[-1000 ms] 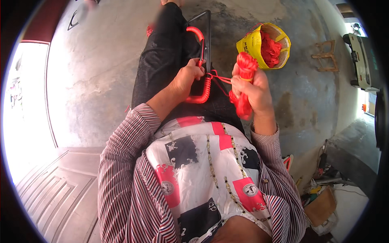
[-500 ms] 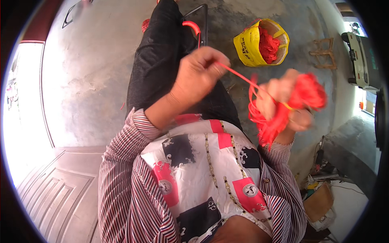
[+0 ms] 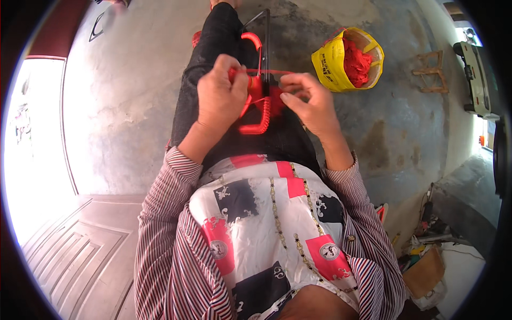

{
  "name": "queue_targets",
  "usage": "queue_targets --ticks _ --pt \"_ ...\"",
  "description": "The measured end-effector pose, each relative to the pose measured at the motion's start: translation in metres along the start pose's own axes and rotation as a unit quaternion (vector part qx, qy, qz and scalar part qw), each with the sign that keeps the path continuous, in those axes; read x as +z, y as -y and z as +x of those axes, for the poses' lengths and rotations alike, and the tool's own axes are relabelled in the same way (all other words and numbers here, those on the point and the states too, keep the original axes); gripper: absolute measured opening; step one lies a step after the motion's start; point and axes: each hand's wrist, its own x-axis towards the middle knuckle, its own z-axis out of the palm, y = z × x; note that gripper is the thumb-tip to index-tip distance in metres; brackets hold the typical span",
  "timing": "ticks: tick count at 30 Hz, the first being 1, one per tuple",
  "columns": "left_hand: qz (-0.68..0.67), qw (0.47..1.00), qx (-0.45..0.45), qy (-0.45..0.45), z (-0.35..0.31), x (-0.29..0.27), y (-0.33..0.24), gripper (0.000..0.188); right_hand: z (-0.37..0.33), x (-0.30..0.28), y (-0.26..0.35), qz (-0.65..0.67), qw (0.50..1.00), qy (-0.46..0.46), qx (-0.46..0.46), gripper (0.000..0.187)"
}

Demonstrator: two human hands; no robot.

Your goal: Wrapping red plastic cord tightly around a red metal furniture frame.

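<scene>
The cord [image 3: 266, 113] is red, the bag [image 3: 329, 65] yellow, the trousers [image 3: 214, 41] black, the sleeves [image 3: 169, 200] striped.

Grey floor [image 3: 133, 106], yellow bag [image 3: 329, 69], perhaps wooden stool [image 3: 428, 72]

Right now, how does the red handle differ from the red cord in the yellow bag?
The red handle has a curved shape with neat, ridged turns; the red cord is a loose, tangled heap. The red handle is beside the black frame, above the dark trousers; the red cord is inside the yellow bag. Both share a bright red colour.
</scene>
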Motion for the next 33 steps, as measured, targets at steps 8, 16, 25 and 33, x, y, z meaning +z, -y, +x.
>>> queue_targets --ticks 8,16,25,33 --pt "-0.406 0.837 -0.304 0.207 0.012 0.004 -0.035 0.016 -0.030 -0.048 0.042 0.425 0.894 -0.140 0.019 0.027" --pt "-0.161 0.958 -0.212 0.108 -0.003 0.043 0.025 0.024 -0.052 -0.184 0.024 0.515 0.838 -0.120 -0.133 0.019" --pt "-0.384 0.823 -0.378 0.178 -0.005 0.047 0.036 0.036 -0.011 0.012 -0.032 0.359 0.907 0.018 0.218 0.023" --pt "-0.319 0.851 -0.371 0.190 -0.007 0.051 0.032 0.039 -0.044 -0.045 -0.008 0.244 0.962 -0.013 0.123 0.013"
